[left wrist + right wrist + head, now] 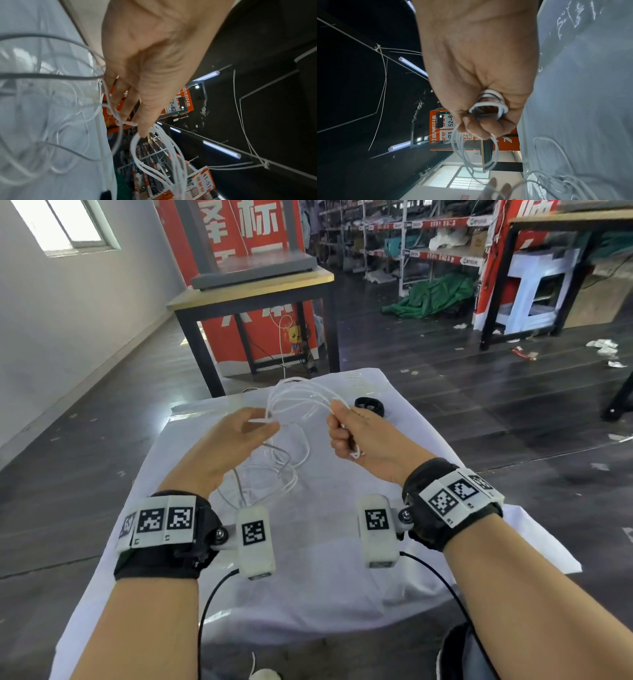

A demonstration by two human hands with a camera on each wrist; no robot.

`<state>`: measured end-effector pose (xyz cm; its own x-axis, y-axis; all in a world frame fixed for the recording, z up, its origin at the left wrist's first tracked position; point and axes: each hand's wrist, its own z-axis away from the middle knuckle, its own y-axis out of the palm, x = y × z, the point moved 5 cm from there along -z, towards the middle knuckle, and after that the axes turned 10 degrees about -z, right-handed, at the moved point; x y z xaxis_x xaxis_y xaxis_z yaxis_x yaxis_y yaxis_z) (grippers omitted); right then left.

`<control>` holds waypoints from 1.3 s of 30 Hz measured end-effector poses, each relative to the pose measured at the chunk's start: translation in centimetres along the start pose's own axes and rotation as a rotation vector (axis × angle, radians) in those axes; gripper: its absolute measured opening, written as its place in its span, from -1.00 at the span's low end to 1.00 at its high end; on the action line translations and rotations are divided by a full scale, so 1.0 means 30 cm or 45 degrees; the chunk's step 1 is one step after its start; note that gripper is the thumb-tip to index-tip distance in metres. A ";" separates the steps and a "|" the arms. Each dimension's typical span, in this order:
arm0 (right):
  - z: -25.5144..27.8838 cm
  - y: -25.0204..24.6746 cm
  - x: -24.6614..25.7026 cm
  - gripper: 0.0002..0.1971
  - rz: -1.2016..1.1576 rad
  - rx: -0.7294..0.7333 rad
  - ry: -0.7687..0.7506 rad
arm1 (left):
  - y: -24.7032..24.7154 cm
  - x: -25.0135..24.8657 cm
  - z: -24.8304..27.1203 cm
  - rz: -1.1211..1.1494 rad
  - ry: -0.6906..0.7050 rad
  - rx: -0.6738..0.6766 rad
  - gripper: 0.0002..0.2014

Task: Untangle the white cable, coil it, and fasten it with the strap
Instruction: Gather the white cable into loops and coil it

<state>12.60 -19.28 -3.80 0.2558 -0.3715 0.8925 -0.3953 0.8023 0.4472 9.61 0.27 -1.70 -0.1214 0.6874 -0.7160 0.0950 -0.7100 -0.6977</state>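
Note:
The white cable (296,400) arcs in several loops between my two raised hands above the white-covered table (342,577). My right hand (346,429) is fisted round a bundle of its loops (488,106). My left hand (253,429) pinches a strand (126,122) between thumb and fingers, with the other loops hanging off the fingertips (154,155). More white cable lies tangled with a grey cable (284,457) on the cloth under the hands. The black strap (369,406), rolled into a ring, lies on the cloth just beyond my right hand.
A wooden table with black legs (253,292) stands right behind the work table, with a red banner behind it. Dark floor with litter surrounds the table. A small white object (265,674) sits at the near edge.

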 end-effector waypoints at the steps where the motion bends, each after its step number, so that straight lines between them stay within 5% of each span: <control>1: -0.003 -0.008 0.008 -0.62 -0.069 -0.045 -0.031 | -0.005 0.004 0.000 -0.119 0.018 -0.017 -0.67; 6: -0.017 -0.082 0.032 -0.61 -0.396 -0.371 -0.151 | -0.023 0.014 0.012 -0.543 0.086 -0.172 -0.81; 10: -0.014 -0.133 0.029 -0.60 -0.492 -0.548 -0.173 | -0.038 0.017 0.009 -0.310 0.090 -0.271 -0.87; 15: -0.010 -0.125 0.026 -0.63 -0.381 -0.559 -0.196 | -0.044 -0.011 0.017 -0.295 0.136 -0.343 -0.86; 20: -0.012 -0.114 0.027 -0.63 -0.340 -0.531 -0.194 | -0.005 -0.048 0.024 -0.243 0.162 -0.193 -0.69; 23: -0.007 -0.113 0.031 -0.63 -0.339 -0.534 -0.199 | 0.034 -0.065 0.042 -0.152 0.097 0.055 -0.60; 26: -0.002 -0.120 0.034 -0.63 -0.355 -0.565 -0.218 | 0.073 -0.041 0.042 -0.403 0.021 0.264 -0.61; 31: -0.002 -0.130 0.043 -0.64 -0.395 -0.623 -0.262 | 0.067 -0.012 0.001 -0.894 -0.038 0.042 -0.61; 35: -0.004 -0.133 0.040 -0.62 -0.374 -0.625 -0.266 | 0.044 0.013 -0.026 -0.464 -0.141 -0.119 -0.28; 39: -0.008 -0.138 0.031 -0.62 -0.376 -0.623 -0.251 | 0.015 -0.031 0.003 0.248 -0.031 -0.306 -0.20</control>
<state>14.69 -22.83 -4.83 0.1060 -0.6533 0.7497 0.1313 0.7565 0.6407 9.67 -0.71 -1.36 -0.1011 0.5359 -0.8382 0.3495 -0.7697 -0.5342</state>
